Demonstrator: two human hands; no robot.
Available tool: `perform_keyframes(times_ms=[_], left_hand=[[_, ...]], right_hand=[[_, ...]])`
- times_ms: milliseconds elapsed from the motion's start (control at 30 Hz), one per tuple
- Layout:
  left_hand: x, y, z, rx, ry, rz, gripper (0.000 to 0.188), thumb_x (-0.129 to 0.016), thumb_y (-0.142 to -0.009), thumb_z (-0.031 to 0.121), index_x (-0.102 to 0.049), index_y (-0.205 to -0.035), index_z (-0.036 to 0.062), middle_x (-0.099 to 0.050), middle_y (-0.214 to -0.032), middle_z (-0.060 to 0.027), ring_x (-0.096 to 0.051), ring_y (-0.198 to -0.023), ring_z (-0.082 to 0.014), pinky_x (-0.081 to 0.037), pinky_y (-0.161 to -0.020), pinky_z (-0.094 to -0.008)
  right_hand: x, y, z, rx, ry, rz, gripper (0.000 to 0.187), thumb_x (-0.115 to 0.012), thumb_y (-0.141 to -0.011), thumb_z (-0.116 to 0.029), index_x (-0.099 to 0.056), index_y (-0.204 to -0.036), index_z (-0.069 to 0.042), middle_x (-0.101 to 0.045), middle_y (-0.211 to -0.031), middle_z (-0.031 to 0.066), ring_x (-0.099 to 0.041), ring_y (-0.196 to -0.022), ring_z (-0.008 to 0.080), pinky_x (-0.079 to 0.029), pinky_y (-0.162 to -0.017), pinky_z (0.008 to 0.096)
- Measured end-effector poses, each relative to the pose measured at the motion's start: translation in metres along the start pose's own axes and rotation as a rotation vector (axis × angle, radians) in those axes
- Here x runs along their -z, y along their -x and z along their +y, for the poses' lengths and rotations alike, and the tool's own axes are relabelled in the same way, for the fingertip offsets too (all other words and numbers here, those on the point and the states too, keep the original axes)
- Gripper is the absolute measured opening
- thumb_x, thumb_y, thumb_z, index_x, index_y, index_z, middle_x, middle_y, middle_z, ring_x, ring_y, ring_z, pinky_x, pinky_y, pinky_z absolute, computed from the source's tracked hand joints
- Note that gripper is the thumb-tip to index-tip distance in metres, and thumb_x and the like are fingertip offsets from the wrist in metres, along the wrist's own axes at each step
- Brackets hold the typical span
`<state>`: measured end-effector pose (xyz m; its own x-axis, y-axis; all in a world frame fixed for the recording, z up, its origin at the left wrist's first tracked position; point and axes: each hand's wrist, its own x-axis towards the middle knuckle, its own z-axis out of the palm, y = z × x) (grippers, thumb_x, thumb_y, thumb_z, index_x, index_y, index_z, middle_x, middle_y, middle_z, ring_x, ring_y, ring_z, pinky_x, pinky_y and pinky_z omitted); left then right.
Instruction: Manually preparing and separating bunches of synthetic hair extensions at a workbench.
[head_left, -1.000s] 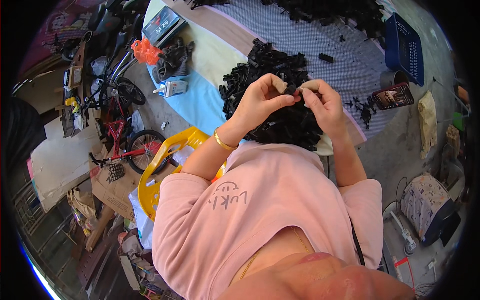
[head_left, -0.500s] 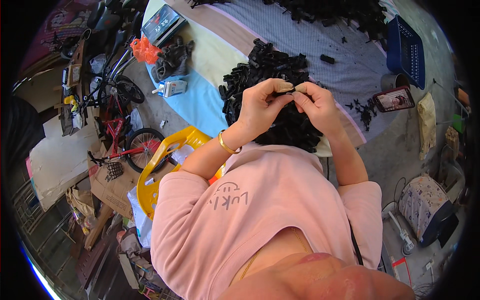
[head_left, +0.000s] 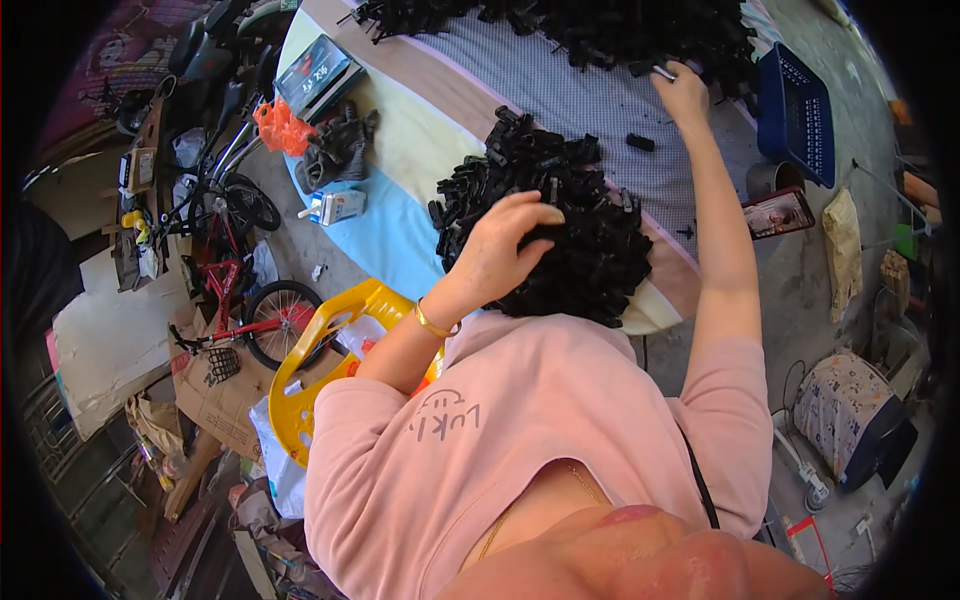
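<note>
A grey floor (head_left: 790, 290) shows near a yellow plastic chair (head_left: 290, 420) and red bicycle (head_left: 222, 285).

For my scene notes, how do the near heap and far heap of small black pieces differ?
The near heap is a compact, rounded mound close to the pink shirt; the far heap spreads wide and is cut off by the picture's top edge. The left hand is over the near heap; the right hand is at the far heap's edge. Both look loosely piled.
</note>
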<state>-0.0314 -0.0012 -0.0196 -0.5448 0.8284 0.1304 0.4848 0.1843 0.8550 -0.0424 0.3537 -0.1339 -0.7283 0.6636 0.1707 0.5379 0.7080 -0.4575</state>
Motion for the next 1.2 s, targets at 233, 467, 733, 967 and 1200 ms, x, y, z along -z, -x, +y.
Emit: perform_keyframes(times_ms=[233, 467, 733, 967, 1200], left_hand=[[0.005, -0.001, 0.003, -0.098, -0.037, -0.147, 0.032, -0.068, -0.069, 0.005, -0.058, -0.099, 0.0031, -0.059, -0.104, -0.0123, -0.051, -0.105, -0.0317, -0.039, -0.094, -0.0392], [0.004, -0.010, 0.007, -0.010, -0.001, 0.032, 0.031, -0.067, -0.071, 0.001, -0.058, -0.101, 0.0003, -0.059, -0.103, -0.0123, -0.057, -0.095, -0.0274, -0.046, -0.082, -0.0314], [-0.007, -0.012, 0.016, -0.104, -0.056, -0.038, 0.038, -0.068, -0.068, 0.001, -0.056, -0.105, 0.0023, -0.056, -0.110, -0.0140, -0.054, -0.101, -0.0301, -0.045, -0.086, -0.0334], [0.006, -0.019, -0.005, 0.022, -0.207, 0.201, 0.073, -0.071, -0.062, 0.000, -0.038, -0.127, 0.0031, -0.040, -0.129, -0.0190, -0.045, -0.114, -0.0355, -0.042, -0.092, -0.0361], [-0.004, -0.045, -0.005, -0.116, -0.026, 0.017, 0.078, -0.074, -0.061, -0.001, -0.035, -0.129, -0.0001, -0.049, -0.122, -0.0172, -0.050, -0.112, -0.0295, -0.040, -0.094, -0.0329]], right_hand=[[-0.019, -0.018, 0.008, -0.156, 0.231, -0.235, 0.029, -0.061, -0.075, -0.030, -0.066, -0.093, -0.008, -0.064, -0.093, 0.0160, -0.060, -0.089, 0.0334, -0.047, -0.079, 0.0435], [-0.013, 0.002, -0.011, -0.096, 0.100, -0.055, 0.027, -0.060, -0.074, -0.028, -0.065, -0.093, -0.009, -0.064, -0.091, 0.0161, -0.060, -0.088, 0.0342, -0.048, -0.075, 0.0450], [-0.022, -0.005, -0.020, -0.123, 0.190, -0.235, 0.025, -0.060, -0.074, -0.023, -0.065, -0.088, -0.003, -0.064, -0.088, 0.0174, -0.061, -0.086, 0.0329, -0.049, -0.073, 0.0424], [0.040, 0.077, -0.092, -0.341, -0.692, -0.698, 0.017, -0.066, -0.070, -0.017, -0.063, -0.075, -0.001, -0.049, -0.054, -0.0001, -0.038, -0.043, 0.0069, -0.029, -0.040, 0.0213], [0.078, 0.140, -0.121, -0.395, -1.136, -1.014, 0.014, -0.063, -0.077, -0.013, -0.057, -0.071, -0.003, -0.049, -0.055, -0.0020, -0.035, -0.040, 0.0023, -0.025, -0.037, 0.0170]])
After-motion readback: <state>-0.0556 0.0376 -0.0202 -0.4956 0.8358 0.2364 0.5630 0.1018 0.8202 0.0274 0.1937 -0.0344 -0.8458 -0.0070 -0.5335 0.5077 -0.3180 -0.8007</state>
